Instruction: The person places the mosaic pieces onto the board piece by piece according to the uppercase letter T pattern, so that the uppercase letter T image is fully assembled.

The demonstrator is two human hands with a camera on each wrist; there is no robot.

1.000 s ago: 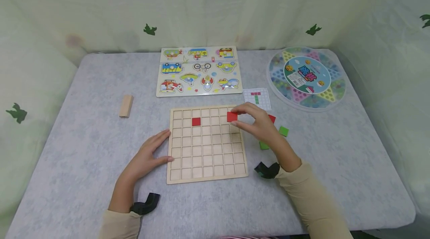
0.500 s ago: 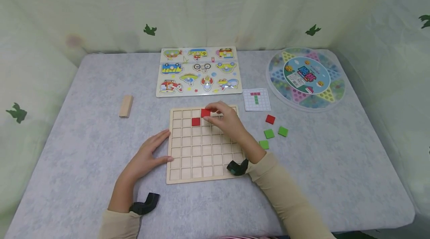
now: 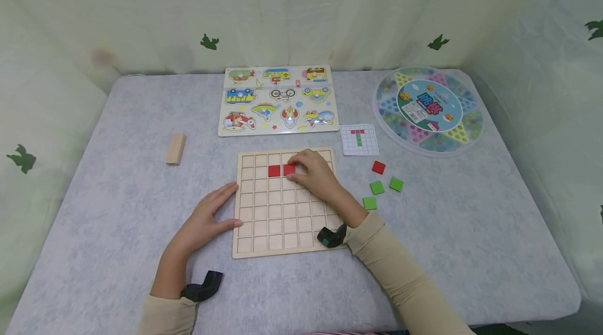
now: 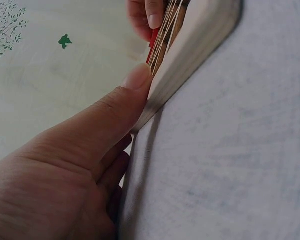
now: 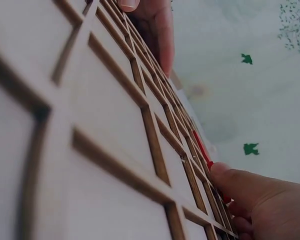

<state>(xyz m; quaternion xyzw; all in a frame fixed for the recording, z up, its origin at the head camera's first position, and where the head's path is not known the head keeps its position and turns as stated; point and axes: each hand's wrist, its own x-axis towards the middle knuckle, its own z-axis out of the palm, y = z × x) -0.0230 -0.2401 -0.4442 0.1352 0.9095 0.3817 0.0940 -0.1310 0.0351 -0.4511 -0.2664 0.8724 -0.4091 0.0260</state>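
In the head view, a wooden grid board [image 3: 275,227] lies on the table. My left hand [image 3: 202,220] rests at its left edge with fairly straight fingers; in the left wrist view the thumb [image 4: 117,112] touches the rim. Thumb and forefinger of my right hand [image 3: 317,175] pinch a red square tile [image 3: 288,169] over a second-row cell. Directly left of that cell, another red tile [image 3: 274,171] sits in the grid. The right wrist view shows the right hand [image 5: 270,200] low over the grid, its fingertips partly hidden.
Right of the board lie a loose red tile [image 3: 378,167] and several green tiles [image 3: 377,187]. A printed pattern card [image 3: 359,140] lies behind them. Farther back are a vehicle puzzle [image 3: 278,99] and a round game box [image 3: 428,110]. A wooden block [image 3: 176,149] stands off left.
My right hand has carried the red tile leftward across the board, then down toward the cell beside the other red tile. The left hand has stayed at the edge.
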